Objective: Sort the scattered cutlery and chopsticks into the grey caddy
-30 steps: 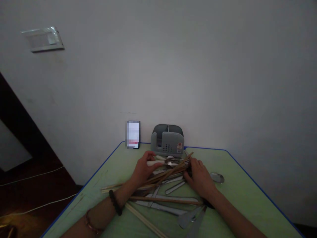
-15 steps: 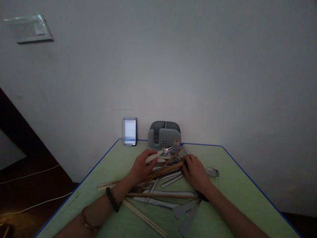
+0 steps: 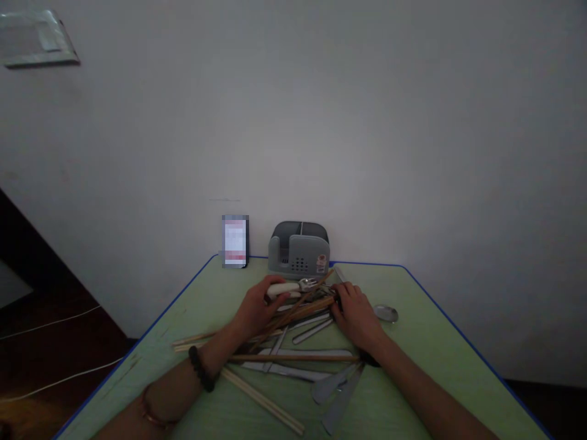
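My left hand (image 3: 255,310) is closed around the white handle of a fork (image 3: 284,288), whose metal tines point right, just in front of the grey utensil holder (image 3: 279,266). Beneath it lies a heap of brown chopsticks (image 3: 306,313) and metal cutlery. My right hand (image 3: 358,316) rests at the heap's right end, fingers curled down over the chopstick ends; what its fingertips grip, if anything, is hidden. A metal spoon (image 3: 386,313) lies just right of that hand. Nearer me are table knives (image 3: 300,372) and a pair of pale chopsticks (image 3: 263,400).
A lit phone (image 3: 235,242) with a blurred screen stands against the wall, left of the holder. The green table (image 3: 426,379) has a blue edge and meets the wall at the back. A plastic-covered box (image 3: 39,40) is on the wall at upper left.
The fork in my left hand has turned from slanting upward to nearly level. My right hand stays at the heap's right end. The whole view has shifted slightly.
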Demonstrator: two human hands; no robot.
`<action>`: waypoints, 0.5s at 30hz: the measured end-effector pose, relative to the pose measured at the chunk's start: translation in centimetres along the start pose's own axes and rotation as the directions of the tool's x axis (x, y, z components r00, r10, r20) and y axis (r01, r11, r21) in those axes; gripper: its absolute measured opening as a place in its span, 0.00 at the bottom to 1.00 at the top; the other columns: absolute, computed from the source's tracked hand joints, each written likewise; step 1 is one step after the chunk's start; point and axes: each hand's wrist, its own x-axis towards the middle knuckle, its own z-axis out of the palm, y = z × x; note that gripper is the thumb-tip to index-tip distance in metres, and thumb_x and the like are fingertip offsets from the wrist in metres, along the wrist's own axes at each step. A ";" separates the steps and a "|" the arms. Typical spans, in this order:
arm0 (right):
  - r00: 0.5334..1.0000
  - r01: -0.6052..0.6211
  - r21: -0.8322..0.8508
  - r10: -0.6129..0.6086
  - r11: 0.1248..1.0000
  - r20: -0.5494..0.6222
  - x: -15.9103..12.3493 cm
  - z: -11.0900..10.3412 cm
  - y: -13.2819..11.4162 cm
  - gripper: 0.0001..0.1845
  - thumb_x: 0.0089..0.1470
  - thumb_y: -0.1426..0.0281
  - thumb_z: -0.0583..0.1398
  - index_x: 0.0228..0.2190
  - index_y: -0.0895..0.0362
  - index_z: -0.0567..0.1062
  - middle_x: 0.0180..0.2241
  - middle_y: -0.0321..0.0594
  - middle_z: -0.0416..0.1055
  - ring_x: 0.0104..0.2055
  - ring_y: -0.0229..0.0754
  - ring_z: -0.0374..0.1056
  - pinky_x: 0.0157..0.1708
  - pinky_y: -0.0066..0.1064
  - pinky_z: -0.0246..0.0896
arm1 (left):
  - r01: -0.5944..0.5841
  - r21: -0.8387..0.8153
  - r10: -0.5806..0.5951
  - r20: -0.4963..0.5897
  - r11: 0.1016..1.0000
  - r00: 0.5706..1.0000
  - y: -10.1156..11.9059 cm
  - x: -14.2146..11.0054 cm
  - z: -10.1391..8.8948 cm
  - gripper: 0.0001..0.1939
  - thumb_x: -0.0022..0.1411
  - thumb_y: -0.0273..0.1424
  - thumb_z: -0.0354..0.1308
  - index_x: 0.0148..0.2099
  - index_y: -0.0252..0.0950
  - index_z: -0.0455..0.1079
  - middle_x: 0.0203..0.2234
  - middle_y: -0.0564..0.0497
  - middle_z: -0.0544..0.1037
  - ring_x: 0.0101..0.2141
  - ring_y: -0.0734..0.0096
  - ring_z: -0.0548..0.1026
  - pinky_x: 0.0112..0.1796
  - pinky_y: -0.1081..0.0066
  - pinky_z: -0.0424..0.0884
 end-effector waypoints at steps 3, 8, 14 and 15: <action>1.000 0.003 0.003 -0.003 1.000 -0.002 0.0 0.0 0.0 0.17 0.55 0.73 0.52 0.47 0.61 0.68 0.46 0.49 0.67 0.46 0.48 0.61 0.47 0.37 0.55 | -0.029 0.002 0.029 0.007 1.000 1.000 0.2 0.0 -0.1 0.14 0.58 0.40 0.55 0.43 0.37 0.67 0.33 0.52 0.76 0.29 0.72 0.72 0.30 0.74 0.68; 1.000 0.006 0.008 -0.006 1.000 0.007 0.0 -0.1 0.0 0.17 0.55 0.73 0.52 0.47 0.61 0.67 0.46 0.50 0.67 0.46 0.48 0.60 0.47 0.37 0.55 | -0.042 0.005 0.042 0.032 0.999 0.999 0.3 -0.1 0.0 0.13 0.57 0.36 0.55 0.43 0.36 0.68 0.31 0.52 0.76 0.25 0.75 0.70 0.28 0.75 0.68; 1.000 0.009 -0.001 -0.009 1.000 -0.001 0.0 -0.1 0.0 0.17 0.55 0.73 0.52 0.46 0.60 0.68 0.45 0.49 0.68 0.46 0.48 0.61 0.46 0.36 0.55 | 0.016 -0.026 -0.016 -0.019 1.000 1.000 0.4 -0.1 0.1 0.15 0.57 0.37 0.55 0.44 0.36 0.65 0.29 0.54 0.75 0.21 0.77 0.68 0.24 0.76 0.66; 1.000 0.013 -0.003 -0.013 1.000 0.001 0.0 -0.1 0.1 0.16 0.55 0.73 0.52 0.46 0.60 0.68 0.45 0.49 0.68 0.46 0.48 0.61 0.46 0.36 0.55 | 0.018 -0.028 -0.019 -0.025 0.999 1.000 0.4 -0.1 0.1 0.14 0.57 0.37 0.55 0.44 0.36 0.65 0.29 0.54 0.75 0.21 0.78 0.68 0.24 0.76 0.67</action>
